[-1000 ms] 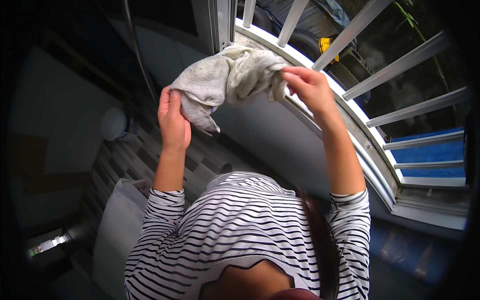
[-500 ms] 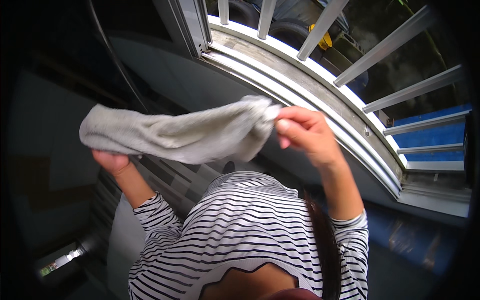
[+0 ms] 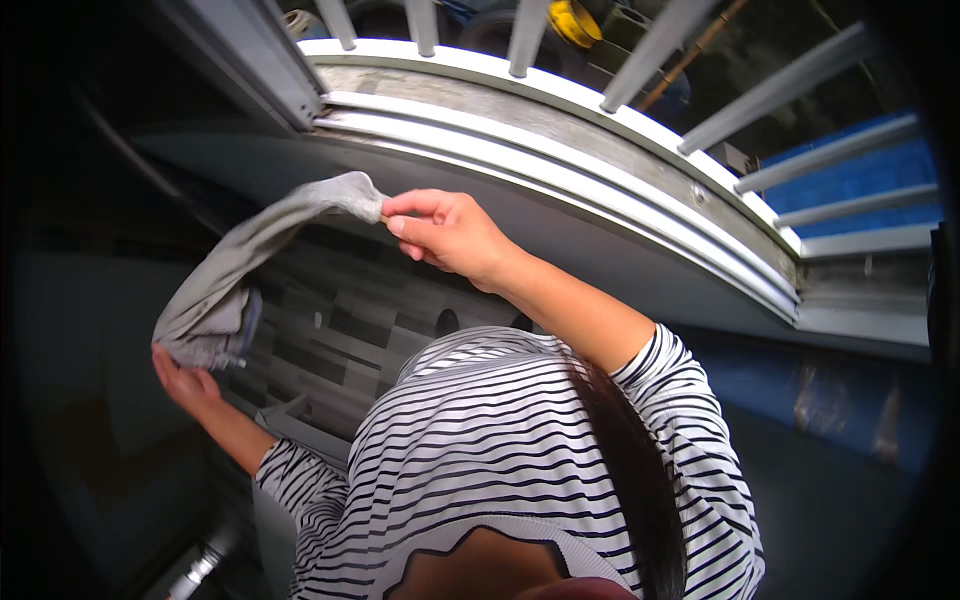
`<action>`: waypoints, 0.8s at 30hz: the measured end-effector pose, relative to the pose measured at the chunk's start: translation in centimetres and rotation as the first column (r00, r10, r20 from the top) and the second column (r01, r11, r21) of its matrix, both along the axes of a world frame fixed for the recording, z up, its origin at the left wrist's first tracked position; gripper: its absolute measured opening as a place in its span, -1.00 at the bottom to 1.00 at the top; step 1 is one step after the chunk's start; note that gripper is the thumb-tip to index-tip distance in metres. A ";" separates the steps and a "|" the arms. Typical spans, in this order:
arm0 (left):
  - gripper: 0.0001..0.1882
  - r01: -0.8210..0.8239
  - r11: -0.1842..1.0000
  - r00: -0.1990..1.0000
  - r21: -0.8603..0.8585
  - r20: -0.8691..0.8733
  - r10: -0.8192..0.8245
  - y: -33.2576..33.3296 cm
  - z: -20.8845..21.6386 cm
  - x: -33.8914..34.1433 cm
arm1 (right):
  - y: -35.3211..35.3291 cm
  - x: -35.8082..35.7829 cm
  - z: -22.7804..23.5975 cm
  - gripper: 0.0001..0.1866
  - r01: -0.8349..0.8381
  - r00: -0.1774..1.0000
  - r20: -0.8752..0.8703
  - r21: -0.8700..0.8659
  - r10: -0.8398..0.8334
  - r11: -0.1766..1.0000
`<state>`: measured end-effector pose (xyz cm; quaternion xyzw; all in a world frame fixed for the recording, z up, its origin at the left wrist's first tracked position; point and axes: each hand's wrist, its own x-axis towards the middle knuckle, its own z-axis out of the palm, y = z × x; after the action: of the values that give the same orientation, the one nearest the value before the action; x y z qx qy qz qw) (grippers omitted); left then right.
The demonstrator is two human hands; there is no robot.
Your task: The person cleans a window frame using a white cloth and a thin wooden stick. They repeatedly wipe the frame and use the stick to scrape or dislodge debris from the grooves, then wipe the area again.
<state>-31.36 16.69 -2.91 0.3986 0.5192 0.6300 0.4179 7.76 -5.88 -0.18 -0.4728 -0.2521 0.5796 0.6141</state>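
Note:
A light grey cloth hangs in a curve between my two hands, left of my body. My right hand pinches its upper end between thumb and fingertips. At the lower left, my left hand grips the other end, where the cloth is bunched and folded with a frayed-looking edge. Part of the left fingers is hidden behind the fabric. The cloth is slightly blurred.
Ahead is a window with a white sill track and white bars. Beyond them lie a yellow object and a blue sheet. The floor has a grey plank pattern. A dark curved rod stands at the left.
The cloth has gone from stretched roughly level to sloping down left. My right hand has moved left with its end; my left hand has lowered. The view has turned slightly.

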 end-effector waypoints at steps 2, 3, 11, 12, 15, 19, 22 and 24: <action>-0.50 0.074 0.996 0.995 0.045 0.060 -0.077 0.3 1.2 0.6 | -1.3 0.9 1.7 -0.66 0.000 0.999 -0.043 0.032 0.002 0.999; -0.50 0.119 0.992 0.986 0.041 0.116 -0.123 0.8 1.1 0.1 | -1.8 1.1 1.9 -0.66 0.006 0.999 -0.044 0.070 -0.003 0.997; -0.46 0.313 0.946 0.913 0.090 0.247 -0.325 -1.0 5.7 6.9 | -12.3 3.7 4.3 -0.60 0.076 0.997 0.011 0.211 -0.080 0.974; -0.46 0.362 0.927 0.888 0.097 0.267 -0.375 -1.8 6.6 8.2 | -14.0 4.0 4.6 -0.59 0.128 0.990 0.033 0.241 -0.140 0.962; -0.49 0.476 0.868 0.834 0.141 0.240 -0.496 -2.6 8.3 10.6 | -19.2 5.1 6.3 -0.57 0.290 0.938 0.098 0.308 -0.334 0.906; -0.52 0.622 0.757 0.740 0.202 0.167 -0.652 -5.7 11.1 16.0 | -27.3 7.7 7.9 -0.56 0.493 0.742 0.205 0.479 -0.638 0.727; -0.58 0.812 0.546 0.540 0.203 0.090 -0.837 -6.9 12.7 20.1 | -33.4 9.7 11.5 -0.58 0.602 0.479 0.396 0.502 -0.784 0.621; -0.62 0.854 0.444 0.485 0.272 -0.105 -0.868 -10.3 13.5 24.8 | -36.9 10.6 12.9 -0.59 0.689 0.273 0.461 0.519 -0.844 0.506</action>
<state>-6.52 6.40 10.59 0.6468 0.1370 0.4086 0.6293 18.31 -42.82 12.76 -0.6370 -0.2525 -0.0365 0.7274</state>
